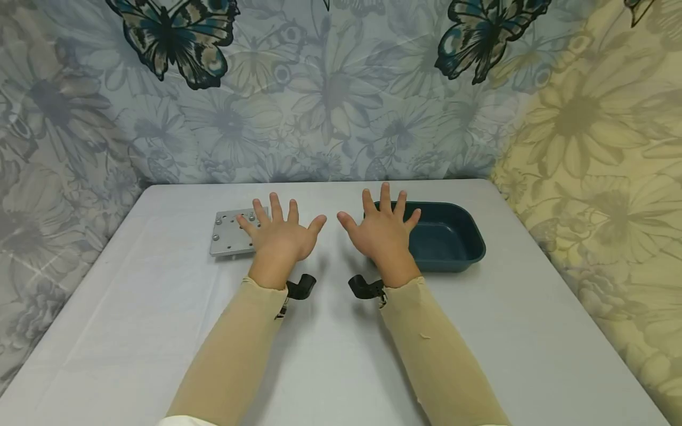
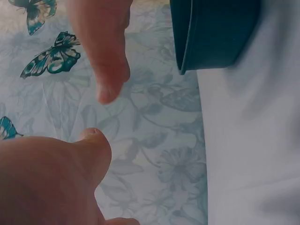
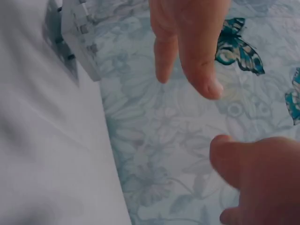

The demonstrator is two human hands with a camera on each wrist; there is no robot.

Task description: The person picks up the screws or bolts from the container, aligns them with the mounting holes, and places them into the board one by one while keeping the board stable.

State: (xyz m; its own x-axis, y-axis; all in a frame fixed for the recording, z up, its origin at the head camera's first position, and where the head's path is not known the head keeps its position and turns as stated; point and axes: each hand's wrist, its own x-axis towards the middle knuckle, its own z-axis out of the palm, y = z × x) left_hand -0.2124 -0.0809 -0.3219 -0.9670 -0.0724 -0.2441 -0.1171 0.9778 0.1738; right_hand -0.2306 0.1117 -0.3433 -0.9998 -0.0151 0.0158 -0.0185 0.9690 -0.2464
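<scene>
Both hands are held up over the table with fingers spread and nothing in them. The left hand (image 1: 283, 238) overlaps the right part of a grey metal plate (image 1: 230, 232) that has small holes and screws; its fingers hide some of it. The right hand (image 1: 385, 235) covers the left end of a dark teal rectangular tub (image 1: 476, 239). Their thumbs point toward each other with a gap between. In the left wrist view the tub's wall (image 2: 215, 37) shows at the top; in the right wrist view the plate's edge (image 3: 79, 37) shows at upper left.
A white cloth covers the table (image 1: 330, 355). Behind it hangs a flowered curtain (image 1: 330, 118) with butterflies, continuing along both sides. A small black wrist-camera mount (image 1: 301, 287) sticks out by the left sleeve (image 1: 234, 349), and another mount (image 1: 365, 287) by the right sleeve (image 1: 442, 349).
</scene>
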